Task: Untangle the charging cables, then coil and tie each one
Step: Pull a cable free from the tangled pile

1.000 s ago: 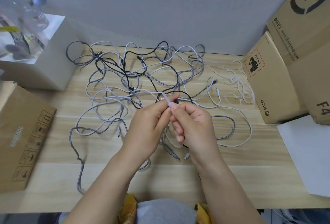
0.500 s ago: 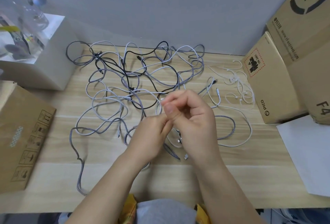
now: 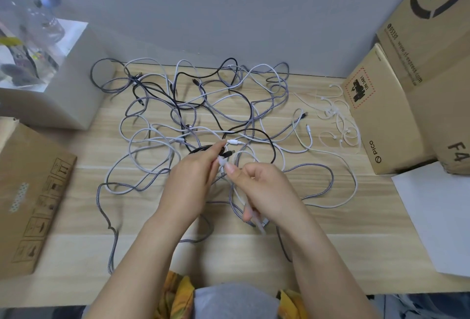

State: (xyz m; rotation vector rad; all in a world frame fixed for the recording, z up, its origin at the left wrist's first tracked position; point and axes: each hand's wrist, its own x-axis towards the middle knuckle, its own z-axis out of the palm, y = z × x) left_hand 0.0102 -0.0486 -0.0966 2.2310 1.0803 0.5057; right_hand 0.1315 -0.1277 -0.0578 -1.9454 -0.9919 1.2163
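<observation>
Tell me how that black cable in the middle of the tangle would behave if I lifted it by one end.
The thin black cable would probably hang limp, since it lies in loose curves on the wooden table. It likely drags neighbours along, because it crosses the grey braided cables in several places. It looks light for its length.

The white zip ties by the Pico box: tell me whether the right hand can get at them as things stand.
Probably yes, once it lets go. The white zip ties lie loose on bare tabletop to the right of the tangle, nothing over them. But the right hand is pinching a white cable end, so it isn't free.
</observation>
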